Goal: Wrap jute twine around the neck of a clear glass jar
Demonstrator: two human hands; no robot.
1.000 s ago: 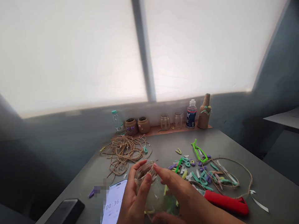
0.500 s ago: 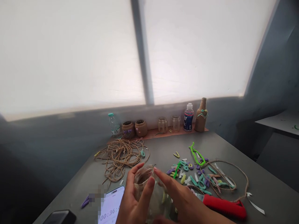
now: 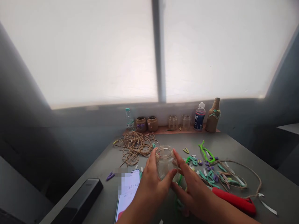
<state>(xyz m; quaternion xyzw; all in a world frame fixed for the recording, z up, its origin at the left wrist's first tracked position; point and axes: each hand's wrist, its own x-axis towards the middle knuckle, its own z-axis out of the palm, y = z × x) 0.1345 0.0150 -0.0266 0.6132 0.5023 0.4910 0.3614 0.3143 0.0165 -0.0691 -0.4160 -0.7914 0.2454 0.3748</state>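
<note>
Glass jar (image 3: pixel 165 162) upright over near half of worktop (image 3: pixel 275 189), grasped between left hand (image 3: pixel 150 183) and right hand (image 3: pixel 195 193), fingers wrapped round wall (rim left free). Green pipe cleaner (image 3: pixel 179 193) just beneath right hand. Keep grip light, jar steady.

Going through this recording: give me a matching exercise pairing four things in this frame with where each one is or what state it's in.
Things:
1. Glass jar
2. Twine-wrapped bottle
3. Loose jute twine
4. Smartphone

Places or states:
A. Tangled on the table
B. Standing on the back ledge
C. Held between the left hand and right hand
D. Lit, showing a timer

Pairs: 1-C, 2-B, 3-A, 4-D
</note>
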